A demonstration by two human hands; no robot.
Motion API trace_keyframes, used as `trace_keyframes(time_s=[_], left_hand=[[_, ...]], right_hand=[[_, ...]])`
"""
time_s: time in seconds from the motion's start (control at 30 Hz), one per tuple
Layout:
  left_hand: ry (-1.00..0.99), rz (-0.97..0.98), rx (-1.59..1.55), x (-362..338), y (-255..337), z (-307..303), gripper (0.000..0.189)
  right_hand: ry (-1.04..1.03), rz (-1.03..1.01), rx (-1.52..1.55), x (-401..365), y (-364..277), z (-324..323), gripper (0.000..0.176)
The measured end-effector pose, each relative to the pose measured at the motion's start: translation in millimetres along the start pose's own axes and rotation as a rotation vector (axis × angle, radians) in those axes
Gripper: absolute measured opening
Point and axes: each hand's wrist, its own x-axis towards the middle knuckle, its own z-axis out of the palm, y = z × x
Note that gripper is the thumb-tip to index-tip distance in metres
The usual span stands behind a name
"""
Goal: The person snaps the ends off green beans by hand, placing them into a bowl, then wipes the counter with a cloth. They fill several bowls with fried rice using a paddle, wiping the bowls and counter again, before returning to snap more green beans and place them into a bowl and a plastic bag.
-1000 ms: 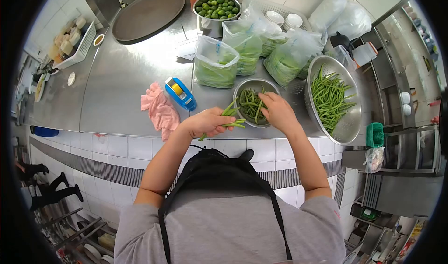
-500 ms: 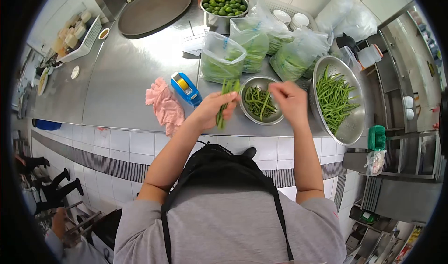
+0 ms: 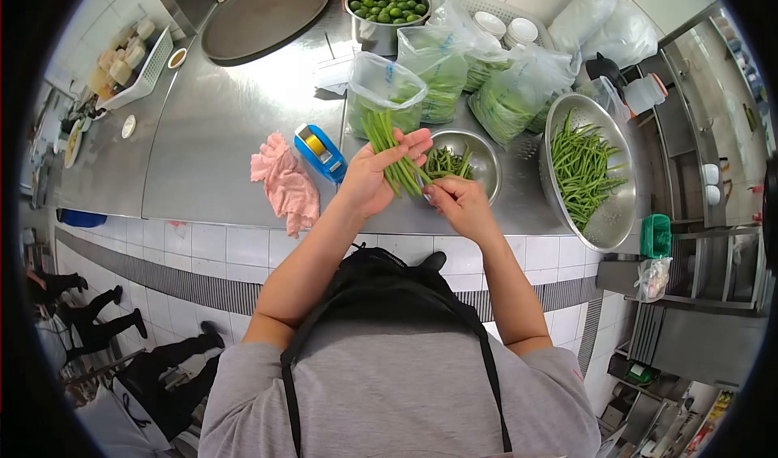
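My left hand [image 3: 373,176] holds a bunch of green beans [image 3: 387,146] under its thumb, the other fingers stretched out. Closed in a pinch, my right hand [image 3: 463,207] touches the lower ends of the bunch. Just behind it, a small steel bowl [image 3: 486,165] contains short bean pieces. At the right is a big perforated colander [image 3: 620,203] of long green beans. An open plastic bag [image 3: 369,93] of greens stands behind my left hand. Left of that hand are a blue tape dispenser [image 3: 331,163] and a pink cloth [image 3: 284,184].
Filled plastic bags [image 3: 510,106], a pot of limes [image 3: 389,33] and white cups [image 3: 521,32] stand at the back. A round dark tray [image 3: 267,17] lies back left, near a white basket [image 3: 150,77]. People's legs [image 3: 174,361] show at lower left.
My right hand has moved left and down from above the bowl to the bunch. My left hand has turned, its fingers spread and the beans tilted. A person has stepped further into view at lower left.
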Motion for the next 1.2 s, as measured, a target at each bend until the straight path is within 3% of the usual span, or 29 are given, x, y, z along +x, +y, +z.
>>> trace_keyframes(time_s=[0.07,0.1,0.17,0.23,0.33,0.4,0.43,0.5,0.57,0.67,0.73,0.77,0.83,0.87,0.9,0.97,1.0,1.03,1.1,1.13,1.2], left_hand=[[0.017,0.002,0.013,-1,-3,-2,0.008],[0.035,0.004,0.026,-2,-4,-2,0.008],[-0.005,-0.009,-0.034,-4,-13,5,0.009],[-0.044,-0.023,-0.094,-3,-18,9,0.011],[0.087,0.101,-0.098,3,-16,7,0.012],[0.036,0.179,-0.008,5,-9,3,0.011],[0.039,0.165,-0.006,4,-11,5,0.011],[-0.031,0.191,0.046,8,-16,13,0.012],[-0.045,0.197,0.059,10,-22,19,0.012],[-0.082,0.162,0.017,10,-30,21,0.013],[-0.114,0.121,-0.039,9,-34,22,0.014],[-0.04,0.121,-0.08,9,-34,22,0.014],[0.029,0.127,-0.12,11,-33,19,0.015],[0.048,0.14,-0.121,14,-32,13,0.015],[0.067,0.151,-0.121,15,-32,8,0.016],[0.076,0.151,-0.095,16,-33,4,0.016],[0.086,0.155,-0.072,19,-32,4,0.016],[0.086,0.156,-0.073,20,-33,6,0.016],[0.086,0.187,-0.073,21,-36,9,0.015],[0.079,0.181,-0.071,21,-37,10,0.015],[0.055,0.2,-0.051,22,-38,13,0.015]], right_hand=[[0.226,-0.098,-0.179,0,-2,-3,0.016],[0.229,-0.097,-0.178,2,-2,-3,0.016],[0.389,0.08,0.718,6,-3,-4,0.015],[0.452,0.057,0.854,7,-5,-4,0.016],[0.526,-0.106,0.972,4,-15,-11,0.018],[0.342,-0.163,0.191,-1,-25,-14,0.017],[0.351,-0.153,0.194,-1,-24,-10,0.017],[0.276,-0.338,-0.322,8,-26,-3,0.014],[0.251,-0.322,-0.35,11,-22,-2,0.012],[0.432,-0.257,-0.208,13,-18,-2,0.01],[0.652,-0.06,0.528,16,-9,-6,0.007],[0.651,-0.059,0.531,15,-3,-10,0.007],[0.717,-0.113,0.112,12,7,-26,0.007],[0.536,-0.087,-0.287,8,7,-32,0.012],[0.537,-0.087,-0.287,5,16,-30,0.012],[0.466,-0.145,-0.688,0,40,-24,0.017],[0.408,-0.104,-0.432,-2,26,-24,0.023],[0.407,-0.104,-0.433,-3,13,-25,0.023],[0.214,-0.098,-0.199,-7,-3,-22,0.023],[0.224,-0.098,-0.2,-8,-4,-19,0.023],[0.212,-0.241,-0.482,-8,-7,-15,0.019]])
